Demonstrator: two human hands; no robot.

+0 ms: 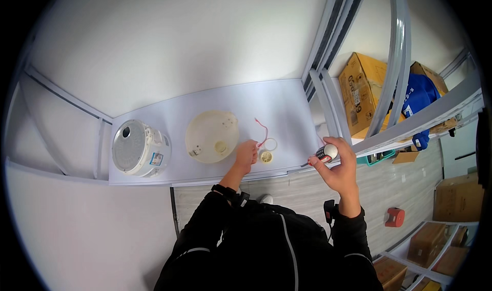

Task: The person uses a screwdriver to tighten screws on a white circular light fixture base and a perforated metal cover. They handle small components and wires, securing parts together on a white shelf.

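Note:
My left hand [247,155] is closed at the front edge of the pale shelf. A thin red cord [265,128] runs from its fingers across the surface. Beside that hand lie a small cream round piece [266,157] and a thin pale ring [270,143]. To its left sits a wide cream bowl-shaped piece [207,132], with dark specks and a small yellowish round part [221,147] inside. My right hand [341,170] grips a small cylinder [327,152] with a white round end, a dark printed side and some red; its kind is unclear.
A white bucket [159,152] with a grey lid stands at the shelf's left end. Metal frame posts [333,106] rise on the right; beyond are a yellow cardboard box [361,91] and blue cloth [423,94]. A red stool [395,217] stands on the floor.

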